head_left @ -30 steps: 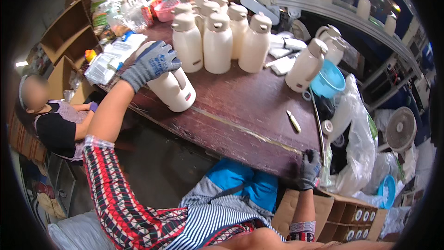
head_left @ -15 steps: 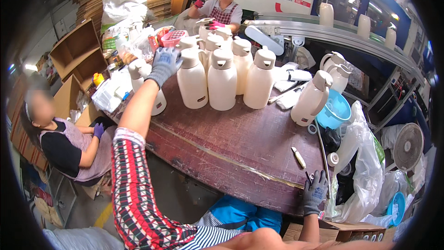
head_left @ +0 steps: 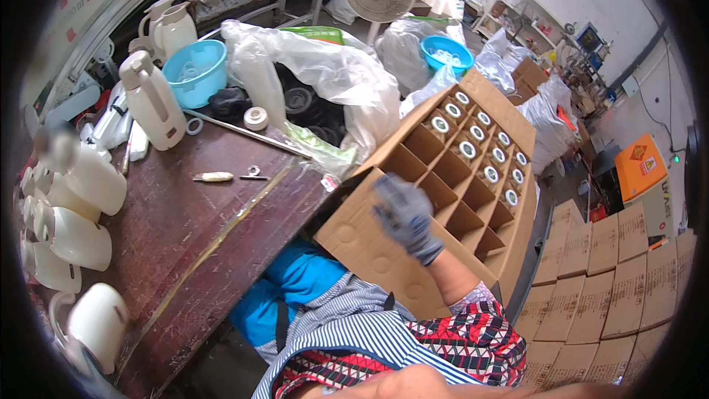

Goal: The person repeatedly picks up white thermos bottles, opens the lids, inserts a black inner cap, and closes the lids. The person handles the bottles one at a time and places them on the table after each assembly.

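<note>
Over the divided carton, your right hand hovers.

Beside the wooden table stands the cardboard carton, its far cells filled with capped flasks, the near cells empty. Your gloved right hand is above the near cells, blurred, fingers loosely apart and holding nothing. Your left hand is out of view. On the table stand white thermos jugs, with a blue basin behind them.

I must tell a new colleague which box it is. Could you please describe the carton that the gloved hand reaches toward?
Right of the dark wooden table an open brown cardboard carton stands tilted. The gloved right hand hovers at its front. Unlike the closed cartons stacked farther right, it has a divider grid, its far cells holding white-capped items.
</note>
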A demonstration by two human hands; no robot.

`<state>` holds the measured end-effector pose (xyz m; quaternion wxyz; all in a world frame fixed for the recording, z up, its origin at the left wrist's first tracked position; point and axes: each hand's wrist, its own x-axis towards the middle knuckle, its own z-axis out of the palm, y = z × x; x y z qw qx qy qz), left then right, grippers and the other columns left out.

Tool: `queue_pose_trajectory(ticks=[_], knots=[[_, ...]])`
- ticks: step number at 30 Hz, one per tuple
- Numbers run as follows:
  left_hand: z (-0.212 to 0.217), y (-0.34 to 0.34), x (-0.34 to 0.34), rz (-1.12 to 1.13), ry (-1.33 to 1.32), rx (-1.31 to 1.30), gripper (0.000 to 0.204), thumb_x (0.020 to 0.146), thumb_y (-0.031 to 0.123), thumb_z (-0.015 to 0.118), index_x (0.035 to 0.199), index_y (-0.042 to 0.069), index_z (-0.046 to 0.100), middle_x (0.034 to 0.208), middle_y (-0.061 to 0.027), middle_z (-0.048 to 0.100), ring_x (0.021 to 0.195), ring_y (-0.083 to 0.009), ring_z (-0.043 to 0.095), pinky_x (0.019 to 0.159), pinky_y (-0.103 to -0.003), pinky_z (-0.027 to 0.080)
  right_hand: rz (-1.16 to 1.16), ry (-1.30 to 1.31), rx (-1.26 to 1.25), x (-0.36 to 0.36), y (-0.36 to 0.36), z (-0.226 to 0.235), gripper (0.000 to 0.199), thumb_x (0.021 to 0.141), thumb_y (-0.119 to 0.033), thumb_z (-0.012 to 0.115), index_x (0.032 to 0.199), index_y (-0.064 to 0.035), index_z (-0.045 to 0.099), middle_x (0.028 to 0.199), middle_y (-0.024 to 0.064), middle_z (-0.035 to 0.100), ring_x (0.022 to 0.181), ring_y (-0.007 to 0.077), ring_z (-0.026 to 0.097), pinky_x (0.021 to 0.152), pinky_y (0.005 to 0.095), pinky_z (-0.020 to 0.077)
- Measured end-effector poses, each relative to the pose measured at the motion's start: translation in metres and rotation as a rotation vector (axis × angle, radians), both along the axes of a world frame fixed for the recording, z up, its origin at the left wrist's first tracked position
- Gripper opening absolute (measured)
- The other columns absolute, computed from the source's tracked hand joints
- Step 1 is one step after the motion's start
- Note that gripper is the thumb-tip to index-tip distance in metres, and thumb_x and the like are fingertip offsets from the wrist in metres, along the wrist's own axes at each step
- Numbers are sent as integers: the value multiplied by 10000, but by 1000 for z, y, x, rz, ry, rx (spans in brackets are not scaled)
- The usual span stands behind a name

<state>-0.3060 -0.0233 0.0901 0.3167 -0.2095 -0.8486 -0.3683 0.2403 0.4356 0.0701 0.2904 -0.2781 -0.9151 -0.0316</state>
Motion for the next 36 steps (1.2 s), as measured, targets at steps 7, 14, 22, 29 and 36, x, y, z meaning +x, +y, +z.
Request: queue_pose_trajectory(ticks=[7,14,22,29,36], knots=[[-120,46,242,-396,-899,811,792,995,453,610,1636,135,270,1565,-151,442,1379,-307,495,1131,-455,423,-1045,-61,-47,236,149,-34,572,835,-264,758,1369,-129,600,1351,212,586,1208,392,594,1040,504,477],[-173,59,303,-567,-1115,790,771,1028,389,598,1640,82,246,1574,-163,424,1401,-307,473,1154,-454,398,-853,-200,-539,319,249,-68,857,697,-350,796,1483,-147,521,1445,230,544,1279,410,578,1092,460,477],[-47,175,297,-432,-111,-167,677,925,135,680,1542,-3,436,1586,-223,414,1486,-389,369,1226,-484,284,-617,-62,-483,289,221,78,782,700,-268,827,1408,-91,547,1284,227,658,1196,376,641,1027,414,514],[78,434,433,-1559,-74,71,1233,698,479,931,1602,-15,252,1636,-303,254,1533,-449,250,1244,-511,255,-134,-119,-160,168,96,313,722,789,-160,836,1437,-44,538,1243,163,665,1153,231,662,989,352,540],[68,428,409,-1455,-317,598,1316,683,218,949,1629,-2,61,1611,-191,301,1464,-293,380,1211,-418,337,709,409,-742,45,64,230,1040,794,-413,897,1589,-20,354,1524,188,519,1294,264,593,959,351,561]])
